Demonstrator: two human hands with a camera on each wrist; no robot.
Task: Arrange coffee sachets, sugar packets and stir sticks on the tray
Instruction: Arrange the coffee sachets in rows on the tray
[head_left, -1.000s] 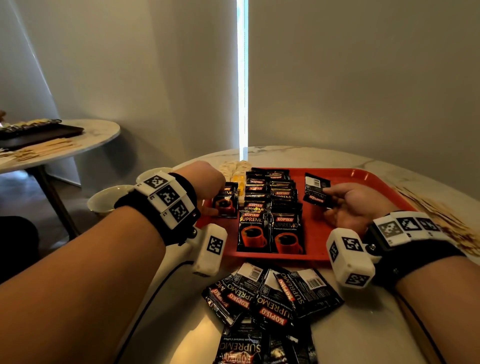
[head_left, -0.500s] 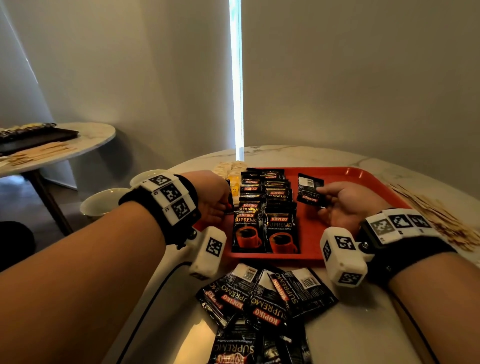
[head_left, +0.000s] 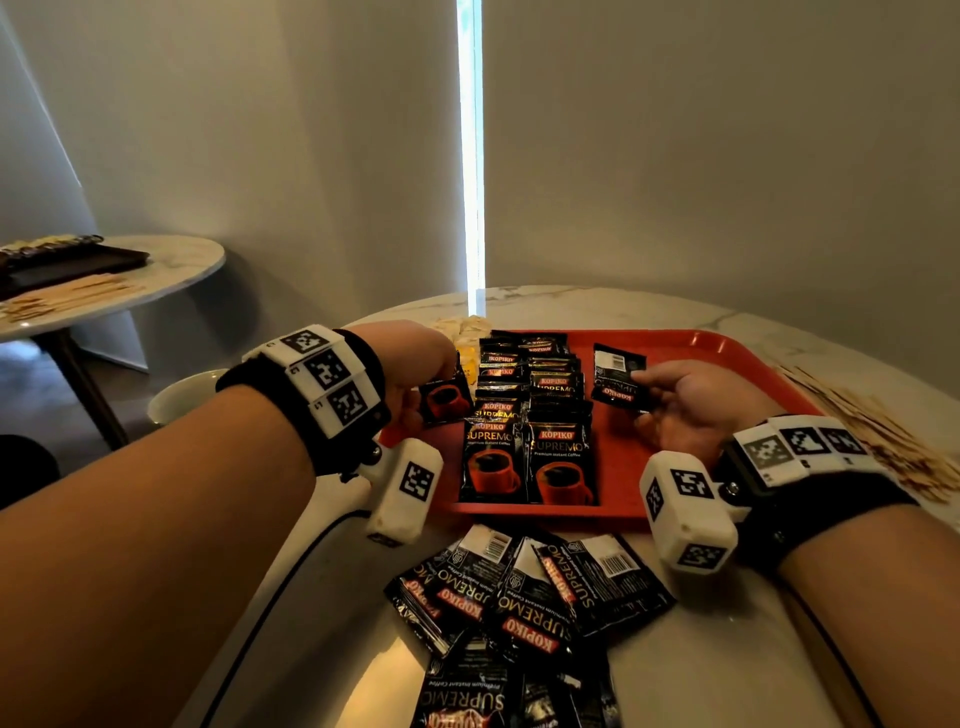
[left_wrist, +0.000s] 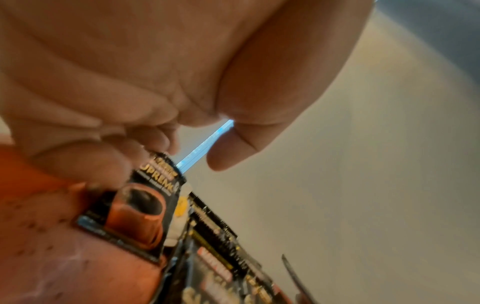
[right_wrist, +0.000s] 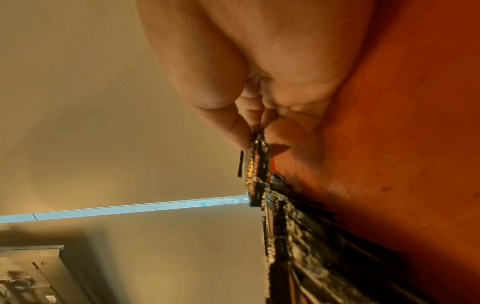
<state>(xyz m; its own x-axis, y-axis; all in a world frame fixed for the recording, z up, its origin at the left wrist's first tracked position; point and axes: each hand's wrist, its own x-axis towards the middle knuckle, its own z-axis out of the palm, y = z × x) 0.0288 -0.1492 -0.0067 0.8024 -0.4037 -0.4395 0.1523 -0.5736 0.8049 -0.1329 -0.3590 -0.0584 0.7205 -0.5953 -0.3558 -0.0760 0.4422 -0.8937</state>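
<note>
Left hand (left_wrist: 155, 82): fingers curled onto the top edge of a black coffee sachet (left_wrist: 137, 207) printed with a red cup; thumb (left_wrist: 239, 148) apart, not touching it. Below the grip: red tray (left_wrist: 39, 236). Beyond the held sachet: overlapping rows of sachets (left_wrist: 221, 246), blurred; a yellow-marked packet (left_wrist: 182, 207) between.

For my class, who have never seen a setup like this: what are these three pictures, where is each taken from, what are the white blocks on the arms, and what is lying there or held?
No machine: a person wears a head camera and one on each wrist, those white blocks with square markers. The wide picture is the head view; the two close-ups look along each hand. A red tray on a marble table carries two rows of coffee sachets. Loose sachets lie before it, stir sticks to its right. The left hand holds one sachet face up; the right hand pinches another sachet, back showing.
</note>
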